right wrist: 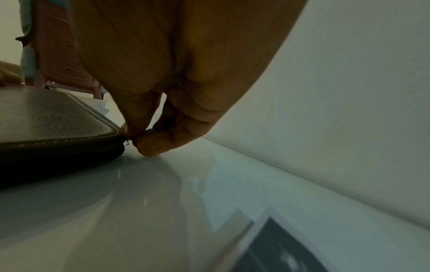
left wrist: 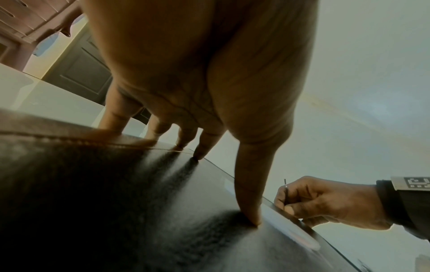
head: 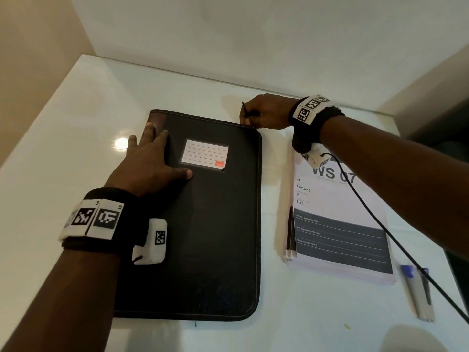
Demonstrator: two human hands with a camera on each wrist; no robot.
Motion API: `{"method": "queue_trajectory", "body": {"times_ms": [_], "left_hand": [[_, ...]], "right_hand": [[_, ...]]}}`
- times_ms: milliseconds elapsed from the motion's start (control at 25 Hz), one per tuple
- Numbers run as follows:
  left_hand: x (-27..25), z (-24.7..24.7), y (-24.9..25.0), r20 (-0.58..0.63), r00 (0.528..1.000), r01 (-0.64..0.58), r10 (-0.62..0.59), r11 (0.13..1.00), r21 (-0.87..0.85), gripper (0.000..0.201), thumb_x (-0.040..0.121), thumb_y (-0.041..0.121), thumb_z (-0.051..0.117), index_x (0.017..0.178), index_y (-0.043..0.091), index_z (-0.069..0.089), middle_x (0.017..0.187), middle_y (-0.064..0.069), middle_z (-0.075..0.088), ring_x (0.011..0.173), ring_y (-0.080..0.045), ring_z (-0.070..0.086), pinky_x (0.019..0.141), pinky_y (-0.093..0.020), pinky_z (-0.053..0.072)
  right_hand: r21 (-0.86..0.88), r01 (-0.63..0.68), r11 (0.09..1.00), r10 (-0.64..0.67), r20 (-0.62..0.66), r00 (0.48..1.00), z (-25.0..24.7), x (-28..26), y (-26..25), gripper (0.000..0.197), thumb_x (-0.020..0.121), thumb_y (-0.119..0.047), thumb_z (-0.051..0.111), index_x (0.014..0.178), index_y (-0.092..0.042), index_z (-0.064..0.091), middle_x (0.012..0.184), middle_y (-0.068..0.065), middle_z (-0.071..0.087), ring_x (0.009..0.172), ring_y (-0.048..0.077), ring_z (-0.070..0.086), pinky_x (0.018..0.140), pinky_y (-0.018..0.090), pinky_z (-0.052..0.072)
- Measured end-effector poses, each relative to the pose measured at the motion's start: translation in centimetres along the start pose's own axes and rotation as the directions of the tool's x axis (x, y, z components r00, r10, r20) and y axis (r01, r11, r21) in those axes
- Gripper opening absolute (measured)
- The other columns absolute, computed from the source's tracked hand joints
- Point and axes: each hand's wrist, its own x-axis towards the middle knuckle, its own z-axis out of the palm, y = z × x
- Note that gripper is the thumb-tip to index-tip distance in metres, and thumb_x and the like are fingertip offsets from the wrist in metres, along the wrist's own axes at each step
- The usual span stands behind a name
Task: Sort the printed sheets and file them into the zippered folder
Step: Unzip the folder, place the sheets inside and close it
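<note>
A black zippered folder lies flat and closed on the white table, with a lined label window on its cover. My left hand rests flat on the folder's upper left, fingers spread; in the left wrist view its fingertips press on the folder's cover. My right hand pinches the thin zipper pull at the folder's top right corner, also seen in the right wrist view. The stack of printed sheets, its top sheet headed "WS 07", lies right of the folder.
Two pens lie on the table right of the sheets. A black cable runs from my right wrist across the stack. A wall stands just behind the folder and another along the left. A dark object sits at the right edge.
</note>
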Motion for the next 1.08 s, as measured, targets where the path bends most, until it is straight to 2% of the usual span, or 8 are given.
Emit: {"method": "queue_trajectory", "body": {"times_ms": [120, 200, 320, 480, 600, 720, 960, 1080], "left_hand": [[0.0, 0.0, -0.1, 0.005, 1.0, 0.001, -0.001, 1.0, -0.004, 0.115, 0.081, 0.051, 0.082, 0.167, 0.024, 0.01, 0.174, 0.0, -0.008, 0.159, -0.039, -0.006, 0.125, -0.06, 0.014], [0.1, 0.1, -0.2, 0.012, 1.0, -0.008, 0.008, 1.0, -0.004, 0.116, 0.081, 0.052, 0.082, 0.167, 0.024, 0.01, 0.174, 0.001, -0.008, 0.159, -0.04, -0.006, 0.125, -0.061, 0.014], [0.1, 0.2, -0.1, 0.026, 0.999, -0.02, 0.02, 1.0, -0.004, 0.115, 0.081, 0.052, 0.082, 0.167, 0.024, 0.009, 0.174, 0.002, -0.01, 0.158, -0.041, -0.006, 0.125, -0.062, 0.014], [0.1, 0.4, 0.1, 0.042, 0.999, -0.022, 0.022, 1.0, -0.004, 0.114, 0.083, 0.051, 0.081, 0.167, 0.025, 0.008, 0.174, 0.003, -0.011, 0.158, -0.041, -0.006, 0.125, -0.062, 0.014], [0.2, 0.4, 0.0, 0.048, 0.999, -0.019, 0.018, 1.0, 0.002, 0.113, 0.083, 0.051, 0.08, 0.167, 0.025, 0.008, 0.174, 0.003, -0.012, 0.158, -0.042, -0.006, 0.125, -0.062, 0.014], [0.1, 0.5, 0.1, 0.048, 0.999, -0.014, 0.013, 1.0, 0.006, 0.113, 0.085, 0.05, 0.08, 0.167, 0.025, 0.007, 0.174, 0.002, -0.012, 0.158, -0.041, -0.007, 0.125, -0.062, 0.013], [-0.2, 0.5, 0.0, 0.047, 0.998, -0.031, 0.03, 1.0, 0.002, 0.111, 0.085, 0.05, 0.079, 0.167, 0.023, 0.008, 0.174, 0.0, -0.012, 0.158, -0.042, -0.008, 0.126, -0.061, 0.011], [-1.2, 1.0, 0.1, 0.008, 1.0, -0.027, 0.027, 1.0, -0.012, 0.103, 0.087, 0.051, 0.077, 0.165, 0.025, 0.016, 0.174, -0.004, -0.007, 0.157, -0.043, -0.007, 0.123, -0.068, 0.016]], "right_hand": [[0.04, -0.049, 0.998, 0.05, -0.037, 0.998, 0.3, -1.1, 0.3, 0.016, 0.097, -0.014, 0.057, 0.107, -0.011, 0.068, 0.086, -0.003, 0.067, 0.078, 0.013, 0.061, 0.079, 0.027, 0.046], [0.107, -0.067, 0.992, 0.073, -0.057, 0.996, 0.6, -2.0, 0.6, 0.014, 0.095, -0.013, 0.059, 0.105, -0.011, 0.069, 0.081, -0.004, 0.068, 0.073, 0.009, 0.063, 0.078, 0.028, 0.05], [0.264, -0.119, 0.957, 0.144, -0.076, 0.987, 1.5, -3.0, 1.6, 0.013, 0.096, -0.013, 0.062, 0.103, -0.011, 0.072, 0.089, 0.004, 0.075, 0.079, 0.015, 0.073, 0.084, 0.03, 0.06], [0.532, -0.172, 0.829, 0.241, -0.062, 0.969, 2.8, -4.6, 2.4, 0.01, 0.094, -0.01, 0.07, 0.101, -0.004, 0.075, 0.096, 0.01, 0.077, 0.088, 0.021, 0.077, 0.086, 0.033, 0.062], [0.643, -0.215, 0.735, 0.304, -0.03, 0.952, 3.3, -5.8, 2.0, 0.015, 0.092, -0.004, 0.072, 0.105, 0.005, 0.073, 0.093, 0.016, 0.077, 0.081, 0.019, 0.076, 0.08, 0.029, 0.062], [0.713, -0.245, 0.656, 0.353, -0.003, 0.936, 3.9, -7.1, 1.1, 0.016, 0.089, 0.002, 0.072, 0.102, 0.01, 0.073, 0.094, 0.023, 0.076, 0.087, 0.029, 0.075, 0.085, 0.034, 0.062], [0.741, -0.313, 0.594, 0.559, -0.1, 0.823, 6.5, -8.6, -1.4, 0.006, 0.083, -0.001, 0.077, 0.089, -0.001, 0.078, 0.088, 0.016, 0.078, 0.087, 0.03, 0.077, 0.087, 0.041, 0.062], [0.717, -0.311, 0.624, 0.605, -0.191, 0.773, 7.4, -8.3, -1.7, 0.009, 0.075, -0.005, 0.081, 0.076, -0.014, 0.08, 0.085, 0.009, 0.079, 0.087, 0.028, 0.077, 0.088, 0.044, 0.062]]}}
